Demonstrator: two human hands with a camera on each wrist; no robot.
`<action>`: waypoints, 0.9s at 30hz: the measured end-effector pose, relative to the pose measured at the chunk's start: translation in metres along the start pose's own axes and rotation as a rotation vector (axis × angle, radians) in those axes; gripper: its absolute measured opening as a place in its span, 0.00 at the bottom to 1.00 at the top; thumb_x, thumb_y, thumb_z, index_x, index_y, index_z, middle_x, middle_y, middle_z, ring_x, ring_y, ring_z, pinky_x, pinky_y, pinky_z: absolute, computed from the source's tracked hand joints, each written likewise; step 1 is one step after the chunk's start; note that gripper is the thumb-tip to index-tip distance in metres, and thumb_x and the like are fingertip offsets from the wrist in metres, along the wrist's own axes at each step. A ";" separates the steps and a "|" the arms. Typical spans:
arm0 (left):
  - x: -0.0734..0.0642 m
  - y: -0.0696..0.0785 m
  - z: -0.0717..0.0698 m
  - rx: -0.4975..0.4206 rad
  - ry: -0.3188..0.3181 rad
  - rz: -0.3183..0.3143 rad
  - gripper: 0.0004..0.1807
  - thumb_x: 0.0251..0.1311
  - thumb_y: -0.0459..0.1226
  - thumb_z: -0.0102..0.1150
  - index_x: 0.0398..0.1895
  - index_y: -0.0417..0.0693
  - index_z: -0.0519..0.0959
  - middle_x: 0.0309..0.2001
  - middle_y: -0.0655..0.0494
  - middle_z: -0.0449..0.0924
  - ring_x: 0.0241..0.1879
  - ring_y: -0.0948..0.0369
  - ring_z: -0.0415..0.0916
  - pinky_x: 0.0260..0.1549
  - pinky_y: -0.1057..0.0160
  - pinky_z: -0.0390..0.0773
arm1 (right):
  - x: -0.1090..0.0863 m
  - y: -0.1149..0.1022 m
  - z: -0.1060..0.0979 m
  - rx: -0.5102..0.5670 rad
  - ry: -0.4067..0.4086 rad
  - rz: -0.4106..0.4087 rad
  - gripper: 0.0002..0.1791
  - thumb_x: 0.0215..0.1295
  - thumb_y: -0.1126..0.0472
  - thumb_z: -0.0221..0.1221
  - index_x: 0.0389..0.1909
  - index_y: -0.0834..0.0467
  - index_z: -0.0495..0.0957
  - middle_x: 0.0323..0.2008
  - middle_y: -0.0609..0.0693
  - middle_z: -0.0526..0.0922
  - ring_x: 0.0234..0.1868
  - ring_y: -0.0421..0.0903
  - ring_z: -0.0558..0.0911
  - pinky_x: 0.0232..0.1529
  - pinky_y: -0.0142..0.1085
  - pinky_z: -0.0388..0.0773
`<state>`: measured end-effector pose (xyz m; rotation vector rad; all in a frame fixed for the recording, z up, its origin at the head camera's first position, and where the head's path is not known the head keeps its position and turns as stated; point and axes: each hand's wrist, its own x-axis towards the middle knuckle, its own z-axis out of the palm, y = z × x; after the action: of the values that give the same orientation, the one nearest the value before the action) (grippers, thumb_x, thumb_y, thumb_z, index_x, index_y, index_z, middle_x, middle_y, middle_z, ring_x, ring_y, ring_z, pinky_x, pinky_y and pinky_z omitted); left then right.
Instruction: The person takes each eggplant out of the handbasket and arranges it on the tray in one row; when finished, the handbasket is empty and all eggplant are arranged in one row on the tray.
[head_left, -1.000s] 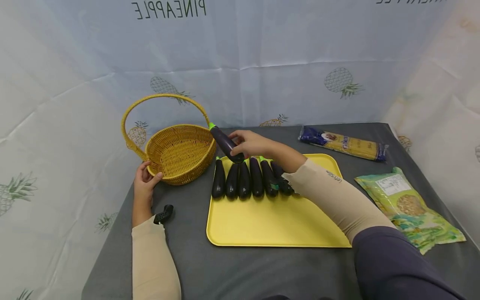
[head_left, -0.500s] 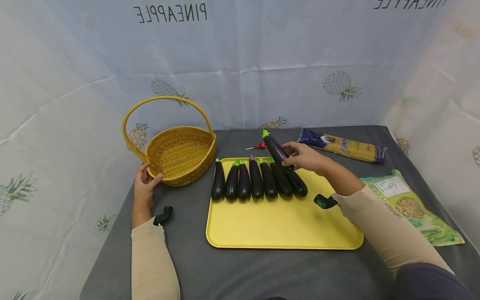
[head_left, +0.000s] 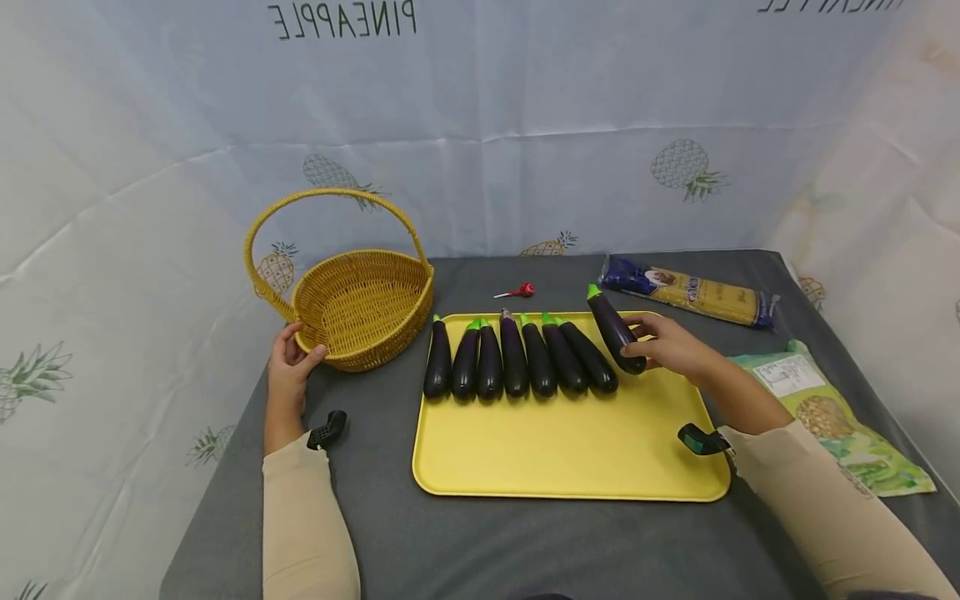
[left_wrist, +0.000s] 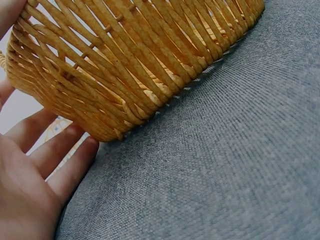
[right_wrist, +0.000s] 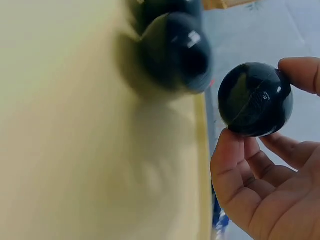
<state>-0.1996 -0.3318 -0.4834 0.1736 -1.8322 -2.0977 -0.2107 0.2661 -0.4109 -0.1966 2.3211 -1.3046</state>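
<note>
My right hand [head_left: 671,346] pinches a dark purple eggplant [head_left: 611,325] near its rounded end, green stem pointing away, above the right part of the yellow tray [head_left: 562,450]. In the right wrist view the thumb and fingertips clasp that eggplant [right_wrist: 255,100] from both sides, and its rounded end faces the camera. Several more eggplants [head_left: 514,358] lie side by side along the tray's far half. My left hand [head_left: 288,371] holds the near left rim of a yellow wicker basket [head_left: 386,342]. In the left wrist view fairly straight fingers [left_wrist: 75,160] touch the basket's outer wall [left_wrist: 125,65].
A red lollipop [head_left: 525,290] lies behind the tray. Toward the back right is a pasta packet [head_left: 697,296], with a green bag [head_left: 832,421] nearer on the right. Pineapple-print cloth [head_left: 525,100] hangs around the grey table [head_left: 420,542].
My right hand has carried the eggplant from beside the basket to the right over the tray and lowered it at the row's right end. My left hand stays at the basket.
</note>
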 end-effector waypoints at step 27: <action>-0.001 0.001 0.001 -0.011 0.009 -0.009 0.31 0.60 0.22 0.59 0.66 0.44 0.64 0.67 0.37 0.63 0.59 0.50 0.67 0.45 0.70 0.72 | -0.002 0.030 0.010 -0.103 -0.024 0.052 0.39 0.69 0.46 0.58 0.71 0.64 0.57 0.62 0.69 0.64 0.57 0.61 0.72 0.45 0.45 0.76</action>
<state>-0.1993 -0.3305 -0.4821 0.1889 -1.8173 -2.1095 -0.2015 0.2756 -0.4396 -0.1827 2.3594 -1.1526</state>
